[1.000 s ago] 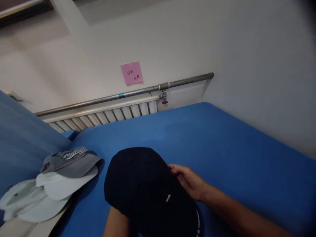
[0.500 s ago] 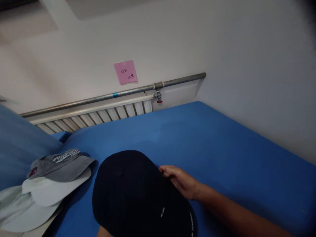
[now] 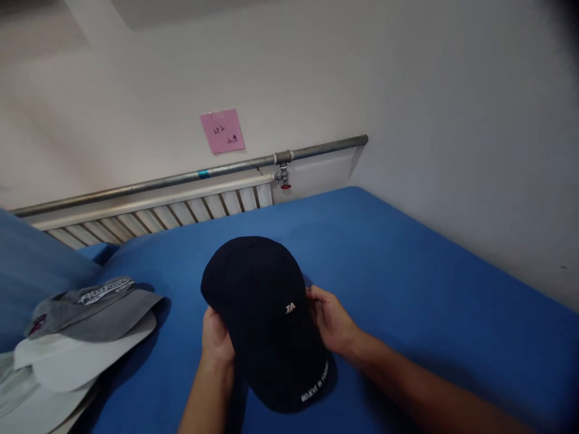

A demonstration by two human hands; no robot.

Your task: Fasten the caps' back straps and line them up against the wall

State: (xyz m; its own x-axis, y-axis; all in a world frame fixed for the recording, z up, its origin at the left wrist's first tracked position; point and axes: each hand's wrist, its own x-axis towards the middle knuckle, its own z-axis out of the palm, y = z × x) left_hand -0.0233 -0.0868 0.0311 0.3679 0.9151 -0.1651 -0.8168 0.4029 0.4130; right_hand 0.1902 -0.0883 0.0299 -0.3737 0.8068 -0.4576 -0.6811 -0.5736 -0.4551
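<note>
A dark navy baseball cap (image 3: 257, 289) is held between both hands above a blue covered surface (image 3: 384, 265). Its brim points toward me and slightly right, with white lettering along the edge and a small light emblem on the front. My left hand (image 3: 218, 337) grips the cap's left side, its fingertips hidden under the crown. On the other side, my right hand (image 3: 330, 319) pinches the cap's edge near where brim meets crown; some of its fingers are tucked behind the cap.
At the left lie several stacked caps: a grey cap (image 3: 104, 313) over a white cap (image 3: 94, 355) and a pale cap (image 3: 36, 398). Behind the blue surface run a radiator (image 3: 158, 220) and a metal pipe (image 3: 172, 181). A pink note (image 3: 222, 131) is on the wall.
The navy cap has moved up and away from me, and more of its brim shows. My left hand, earlier almost wholly hidden, has come into view at its side.
</note>
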